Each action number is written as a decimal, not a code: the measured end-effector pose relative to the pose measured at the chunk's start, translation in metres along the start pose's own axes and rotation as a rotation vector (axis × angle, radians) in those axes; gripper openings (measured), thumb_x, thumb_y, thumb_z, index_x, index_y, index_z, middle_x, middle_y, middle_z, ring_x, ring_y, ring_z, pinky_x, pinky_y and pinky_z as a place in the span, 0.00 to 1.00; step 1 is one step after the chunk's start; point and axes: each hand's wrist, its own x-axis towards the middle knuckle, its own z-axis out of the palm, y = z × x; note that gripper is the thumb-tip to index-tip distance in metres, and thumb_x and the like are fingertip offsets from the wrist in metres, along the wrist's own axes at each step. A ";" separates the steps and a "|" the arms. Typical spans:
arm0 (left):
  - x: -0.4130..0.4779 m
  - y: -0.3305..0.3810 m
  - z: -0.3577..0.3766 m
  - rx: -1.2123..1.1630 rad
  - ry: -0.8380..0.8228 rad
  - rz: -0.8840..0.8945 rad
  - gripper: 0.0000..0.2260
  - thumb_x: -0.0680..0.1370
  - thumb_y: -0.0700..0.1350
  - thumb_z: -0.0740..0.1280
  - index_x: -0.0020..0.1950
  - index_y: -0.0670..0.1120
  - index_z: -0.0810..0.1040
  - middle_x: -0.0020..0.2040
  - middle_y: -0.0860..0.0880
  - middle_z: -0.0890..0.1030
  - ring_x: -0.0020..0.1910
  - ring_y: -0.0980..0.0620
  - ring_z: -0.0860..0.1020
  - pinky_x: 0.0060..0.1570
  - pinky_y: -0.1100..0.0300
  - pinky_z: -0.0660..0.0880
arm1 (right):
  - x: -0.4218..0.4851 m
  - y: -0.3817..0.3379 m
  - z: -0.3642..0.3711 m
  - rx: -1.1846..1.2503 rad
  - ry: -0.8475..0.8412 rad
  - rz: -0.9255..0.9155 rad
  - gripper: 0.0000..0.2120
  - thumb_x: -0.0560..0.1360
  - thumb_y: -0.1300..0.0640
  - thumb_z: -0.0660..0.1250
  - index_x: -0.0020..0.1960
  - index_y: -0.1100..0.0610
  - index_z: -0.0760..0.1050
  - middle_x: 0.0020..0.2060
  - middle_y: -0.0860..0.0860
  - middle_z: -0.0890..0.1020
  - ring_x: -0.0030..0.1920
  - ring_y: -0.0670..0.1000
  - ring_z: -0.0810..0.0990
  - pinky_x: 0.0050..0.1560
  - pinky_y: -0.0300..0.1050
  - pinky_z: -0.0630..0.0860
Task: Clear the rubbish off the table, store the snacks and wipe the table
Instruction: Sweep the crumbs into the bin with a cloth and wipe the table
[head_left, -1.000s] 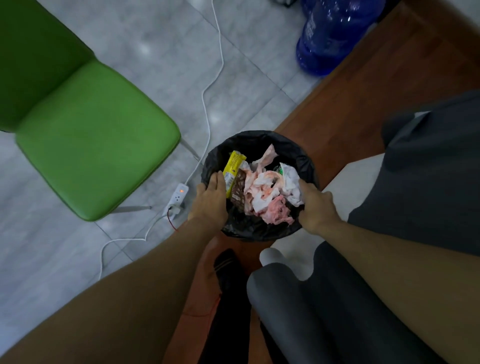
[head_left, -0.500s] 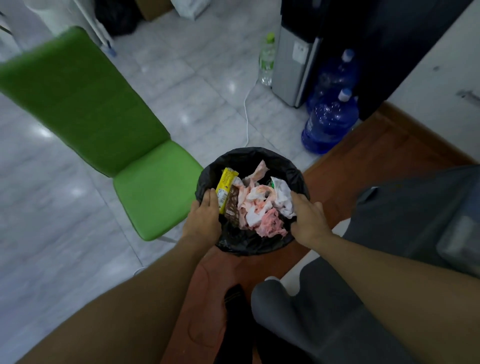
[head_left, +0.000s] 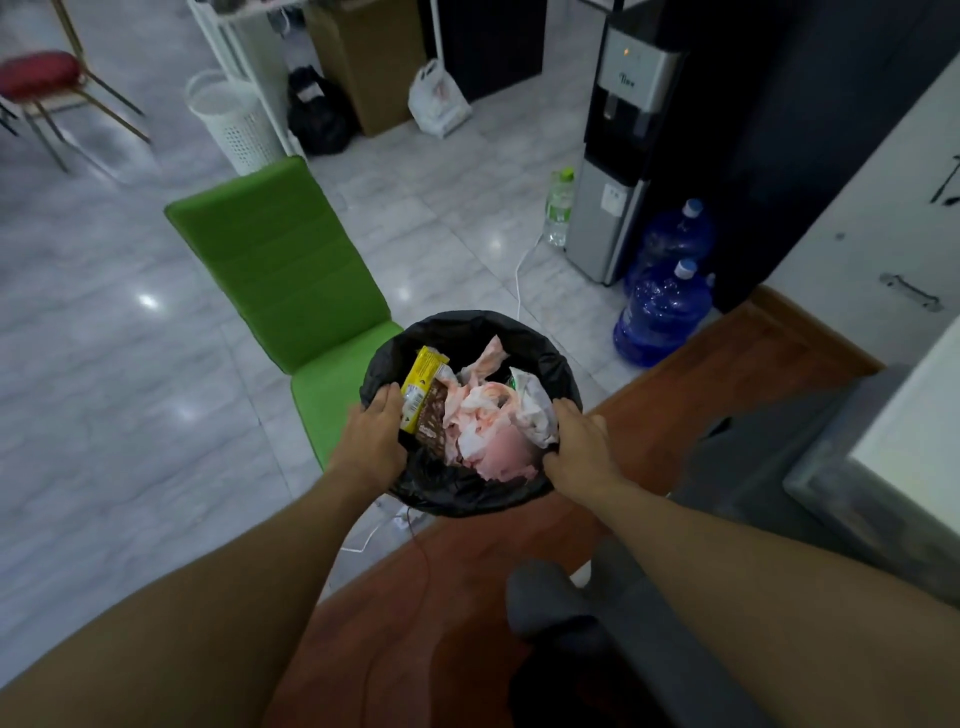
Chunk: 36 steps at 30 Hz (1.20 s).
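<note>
A round waste bin lined with a black bag (head_left: 462, 332) is held up in front of me, above the floor. My left hand (head_left: 375, 436) grips its left rim and my right hand (head_left: 581, 447) grips its right rim, thumbs over the edge. Inside lie crumpled pink-stained tissues (head_left: 483, 421), a yellow snack wrapper (head_left: 422, 382) and a brown wrapper (head_left: 432, 418). The bin's lower body is hidden behind the bag and my hands.
A green chair (head_left: 280, 270) stands just left of the bin. A water dispenser (head_left: 618, 156) and two blue water jugs (head_left: 662, 312) are at the right. A grey sofa arm (head_left: 582, 613) and a white counter (head_left: 914, 415) lie close on my right. A white cable (head_left: 519, 280) runs over the tiles.
The bin has been lifted off the floor with both hands still on its rim. My view has risen, bringing the dispenser and the far room into sight.
</note>
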 end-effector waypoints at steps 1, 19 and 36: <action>-0.004 -0.004 0.000 -0.003 0.003 -0.001 0.36 0.73 0.34 0.65 0.78 0.36 0.54 0.77 0.38 0.61 0.68 0.34 0.67 0.66 0.48 0.62 | -0.006 -0.004 0.000 0.012 -0.001 0.004 0.16 0.70 0.68 0.66 0.51 0.54 0.64 0.53 0.53 0.72 0.54 0.59 0.68 0.51 0.52 0.69; -0.148 -0.067 0.020 -0.006 0.015 0.240 0.32 0.74 0.34 0.64 0.76 0.34 0.58 0.75 0.36 0.63 0.64 0.35 0.68 0.60 0.51 0.64 | -0.184 -0.057 0.073 0.028 0.164 0.111 0.15 0.70 0.66 0.68 0.51 0.55 0.67 0.50 0.50 0.72 0.46 0.53 0.64 0.45 0.47 0.62; -0.217 -0.045 0.082 -0.182 -0.185 0.231 0.47 0.70 0.34 0.68 0.80 0.42 0.40 0.79 0.38 0.38 0.75 0.32 0.57 0.64 0.43 0.70 | -0.317 -0.020 0.118 0.141 0.156 0.311 0.19 0.71 0.67 0.65 0.59 0.54 0.67 0.58 0.50 0.71 0.51 0.53 0.67 0.49 0.48 0.69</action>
